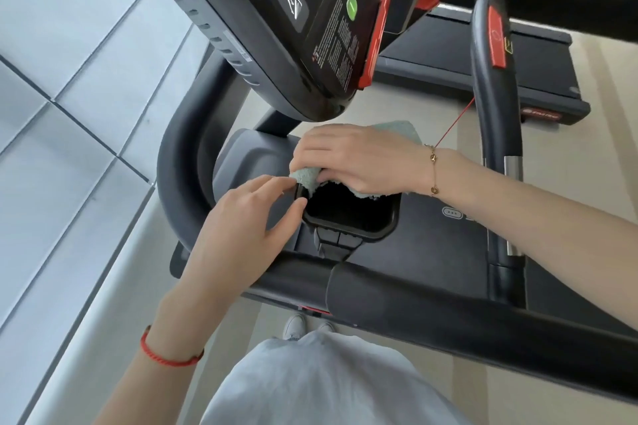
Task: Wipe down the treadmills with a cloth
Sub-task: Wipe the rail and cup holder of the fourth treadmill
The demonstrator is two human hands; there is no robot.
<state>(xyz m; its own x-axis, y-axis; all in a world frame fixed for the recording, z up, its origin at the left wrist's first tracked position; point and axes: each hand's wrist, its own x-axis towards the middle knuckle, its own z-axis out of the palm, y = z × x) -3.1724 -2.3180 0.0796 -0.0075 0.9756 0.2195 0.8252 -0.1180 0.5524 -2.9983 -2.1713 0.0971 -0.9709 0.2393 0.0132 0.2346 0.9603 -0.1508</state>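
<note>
On cupholder rim [348, 233], right hand [359, 157] pressing cloth [307, 179]

Two hands [359, 159], one cloth [307, 178], two treadmills [431, 245] (second behind), two bracelets [433, 171].

A red cord bracelet [171, 354] circles the lower-left wrist, a thin gold chain bracelet [433, 170] the right; pale grey shirt [321, 386], white shoes [294, 327].

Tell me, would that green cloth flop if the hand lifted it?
Probably floppy: the cloth bends over the cup holder's rim under the right hand. It looks fluffy, so likely light and not slippery.
</note>
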